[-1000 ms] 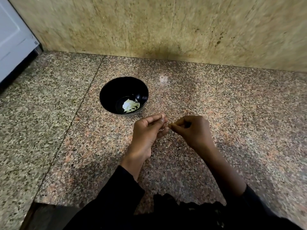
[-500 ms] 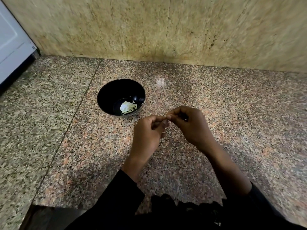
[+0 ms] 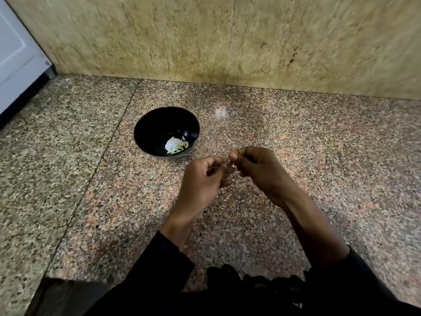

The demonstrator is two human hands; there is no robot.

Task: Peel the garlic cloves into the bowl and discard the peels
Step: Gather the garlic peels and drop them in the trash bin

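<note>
- Left hand and right hand: I see both held above the desk, fingertips meeting, curled to pinch a small garlic clove, mostly hidden.
- Bowl: black, on the desk just beyond the left hand, holding pale garlic pieces.

1 head-worn wide-angle camera looks forward and down from above the granite counter, close over both hands, with the tiled wall filling the top edge.
</note>
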